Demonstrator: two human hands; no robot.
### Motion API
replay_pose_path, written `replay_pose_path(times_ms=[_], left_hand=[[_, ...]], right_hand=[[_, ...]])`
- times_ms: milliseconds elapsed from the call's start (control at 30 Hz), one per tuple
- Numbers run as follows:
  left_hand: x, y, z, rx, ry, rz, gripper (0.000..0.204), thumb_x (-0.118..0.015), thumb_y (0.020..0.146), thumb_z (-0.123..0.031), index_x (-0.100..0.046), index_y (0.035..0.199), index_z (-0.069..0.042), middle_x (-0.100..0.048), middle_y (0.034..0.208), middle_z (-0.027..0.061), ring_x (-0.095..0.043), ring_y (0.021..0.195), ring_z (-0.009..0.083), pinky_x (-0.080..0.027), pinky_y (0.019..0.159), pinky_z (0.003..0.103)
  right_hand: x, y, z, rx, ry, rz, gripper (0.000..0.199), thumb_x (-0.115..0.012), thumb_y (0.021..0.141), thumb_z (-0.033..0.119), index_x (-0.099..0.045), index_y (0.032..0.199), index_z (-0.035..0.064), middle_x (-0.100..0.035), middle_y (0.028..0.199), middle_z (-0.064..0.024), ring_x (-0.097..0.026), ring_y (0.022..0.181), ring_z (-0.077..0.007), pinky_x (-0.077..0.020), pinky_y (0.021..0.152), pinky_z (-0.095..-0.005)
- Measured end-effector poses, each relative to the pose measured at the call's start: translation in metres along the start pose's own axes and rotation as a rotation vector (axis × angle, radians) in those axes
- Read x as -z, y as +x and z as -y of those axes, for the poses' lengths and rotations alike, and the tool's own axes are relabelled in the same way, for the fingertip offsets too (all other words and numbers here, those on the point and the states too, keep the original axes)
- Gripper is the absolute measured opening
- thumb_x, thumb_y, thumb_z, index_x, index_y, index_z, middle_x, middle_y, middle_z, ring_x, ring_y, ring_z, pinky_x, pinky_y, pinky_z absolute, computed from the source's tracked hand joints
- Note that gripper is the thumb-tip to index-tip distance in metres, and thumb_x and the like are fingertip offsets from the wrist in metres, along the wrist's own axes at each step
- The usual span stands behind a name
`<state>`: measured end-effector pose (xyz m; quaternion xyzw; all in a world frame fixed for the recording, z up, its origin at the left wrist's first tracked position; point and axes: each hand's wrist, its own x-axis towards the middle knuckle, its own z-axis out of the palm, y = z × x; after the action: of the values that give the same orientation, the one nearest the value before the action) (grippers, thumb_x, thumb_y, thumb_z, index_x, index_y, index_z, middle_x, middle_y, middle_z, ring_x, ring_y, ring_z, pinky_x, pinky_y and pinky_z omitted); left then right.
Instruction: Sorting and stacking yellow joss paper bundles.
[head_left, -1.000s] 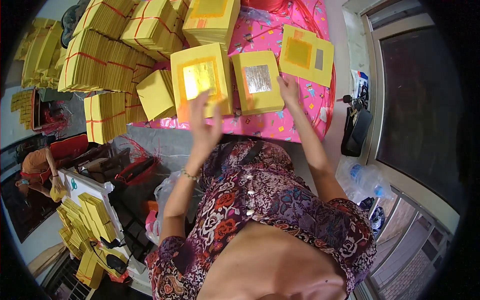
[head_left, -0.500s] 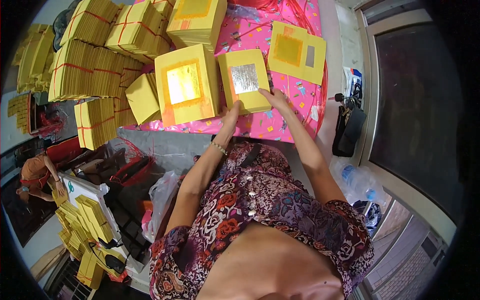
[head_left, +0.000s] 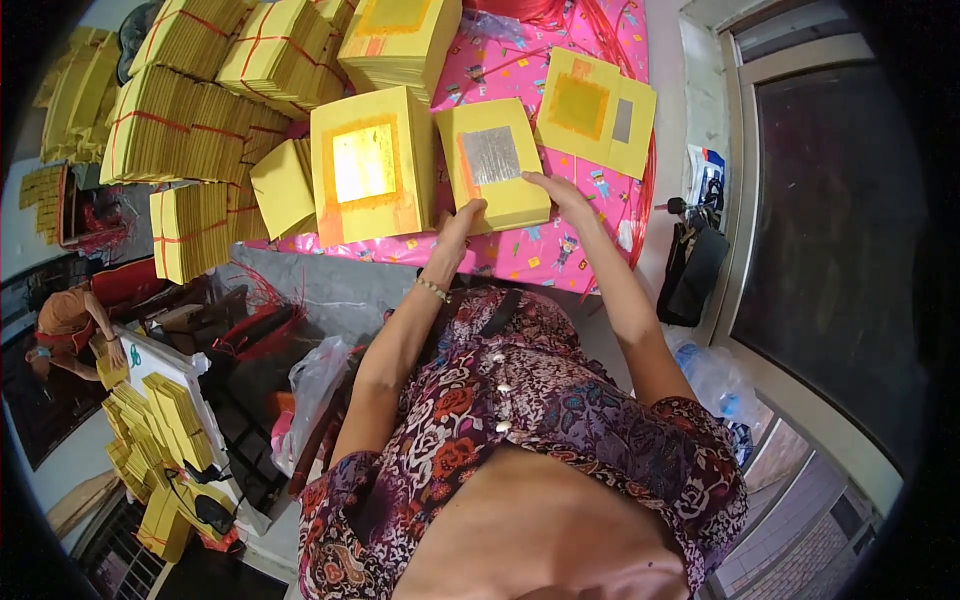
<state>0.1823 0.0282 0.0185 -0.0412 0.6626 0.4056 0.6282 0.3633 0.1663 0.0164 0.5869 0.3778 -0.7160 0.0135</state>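
Observation:
A stack of yellow paper sheets with a silver foil square (head_left: 492, 158) lies on the pink patterned tablecloth (head_left: 560, 250). My left hand (head_left: 462, 222) touches its near left corner. My right hand (head_left: 560, 192) rests on its near right edge, fingers on the top sheet. To the left stands a thicker yellow stack with a shiny gold foil square (head_left: 368, 165). To the right lie yellow sheets with an orange square and a small silver patch (head_left: 595, 110).
Bundles of yellow paper tied with red string (head_left: 200, 110) fill the table's left and far side. Another yellow stack (head_left: 400, 35) sits at the far middle. A person in orange (head_left: 65, 320) crouches at the lower left by more yellow stacks (head_left: 165, 430). A window (head_left: 830, 200) is on the right.
My left hand came down from in front of the gold-foil stack to the silver-foil stack's near corner. My right hand moved from the far right sheets to the same stack's near edge.

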Motion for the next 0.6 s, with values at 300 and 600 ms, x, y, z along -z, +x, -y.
replay_pose_path(times_ms=[300, 600], left_hand=[[-0.013, 0.002, -0.020, -0.020, -0.236, 0.305, 0.048, -0.063, 0.081, -0.031, -0.051, 0.117, -0.002, -0.061, 0.103, 0.0124, -0.062, 0.085, 0.0259, -0.051, 0.061, 0.034], [-0.045, -0.029, -0.075, -0.080, -0.227, 0.346, 0.049, -0.064, 0.079, -0.031, -0.053, 0.117, -0.002, -0.062, 0.105, 0.0116, -0.062, 0.090, 0.0236, -0.051, 0.071, 0.035]], right_hand=[[0.016, -0.009, 0.011, 0.033, 0.602, 0.199, 0.053, -0.069, 0.082, 0.032, -0.052, 0.123, 0.0030, -0.060, 0.116, -0.0106, -0.059, 0.104, -0.0217, -0.0492, 0.089, -0.0353], [0.025, -0.017, 0.019, 0.243, 0.856, 0.247, 0.057, -0.069, 0.079, 0.037, -0.051, 0.122, 0.0038, -0.061, 0.112, -0.0117, -0.060, 0.101, -0.0242, -0.0509, 0.087, -0.0381]])
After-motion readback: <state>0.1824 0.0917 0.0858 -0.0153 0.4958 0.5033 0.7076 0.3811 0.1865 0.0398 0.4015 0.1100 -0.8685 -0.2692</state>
